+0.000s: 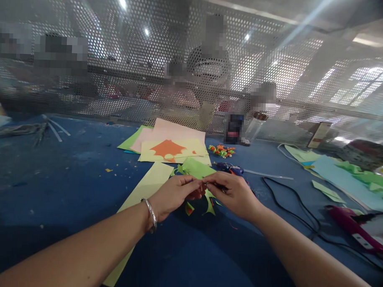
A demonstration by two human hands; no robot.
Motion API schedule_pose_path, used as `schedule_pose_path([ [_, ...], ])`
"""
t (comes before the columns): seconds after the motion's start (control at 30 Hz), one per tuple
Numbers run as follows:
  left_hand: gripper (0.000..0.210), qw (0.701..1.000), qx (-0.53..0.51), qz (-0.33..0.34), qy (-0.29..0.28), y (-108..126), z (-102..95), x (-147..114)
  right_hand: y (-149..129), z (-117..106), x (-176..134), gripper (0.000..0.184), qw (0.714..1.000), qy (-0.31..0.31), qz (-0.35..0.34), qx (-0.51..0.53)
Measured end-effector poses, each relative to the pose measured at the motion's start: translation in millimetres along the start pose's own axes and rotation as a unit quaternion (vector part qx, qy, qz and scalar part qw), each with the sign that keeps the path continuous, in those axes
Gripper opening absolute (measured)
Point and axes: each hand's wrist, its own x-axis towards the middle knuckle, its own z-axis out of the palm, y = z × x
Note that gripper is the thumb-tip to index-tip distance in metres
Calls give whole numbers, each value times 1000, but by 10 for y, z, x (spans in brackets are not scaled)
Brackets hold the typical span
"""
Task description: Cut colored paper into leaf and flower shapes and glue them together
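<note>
Over the blue table, my left hand [180,188] and my right hand [232,193] meet fingertip to fingertip. Both are closed in a pinch. Whatever lies between them is too small and too covered by the fingers to name. Just beyond the fingers is a piece of green paper [195,166]. Cut green paper scraps [210,206] lie beneath and in front of the hands, and a small green and orange paper piece [189,208] rests near my left fingers. A long pale yellow paper strip [142,188] runs under my left forearm.
Behind the hands lies a stack of coloured paper sheets [179,130] with an orange cut-out [168,149]. Small orange-green folded pieces [222,151] and a blue glue gun [230,168] sit right of it. A black cable [298,197] and magenta power strip [355,226] occupy the right.
</note>
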Motion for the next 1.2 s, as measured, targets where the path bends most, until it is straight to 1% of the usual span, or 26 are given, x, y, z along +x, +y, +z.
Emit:
schedule_pose_path([
  [0.23, 21, 999, 25, 21, 6, -26, -56, 18, -13, 11, -16, 18, 998, -34, 53, 15],
  [0.37, 19, 998, 46, 33, 3, 3, -75, -27, -32, 1, -17, 16, 998, -43, 38, 10],
  [0.6, 23, 994, 102, 44, 2, -5, -108, -42, -74, -24, -13, 14, 998, -54, 12, -18],
  [0.83, 23, 988, 142, 52, 9, -9, -129, -68, -97, -39, -10, 12, 997, -65, 9, -34],
  [1.0, 26, 974, 217, 68, 12, -9, -150, -72, -98, -32, -12, 11, 997, -66, 0, -37],
  [1.2, 27, 961, 265, 82, 17, 60, -109, -113, -136, -41, -16, 10, 997, -69, -1, -30],
])
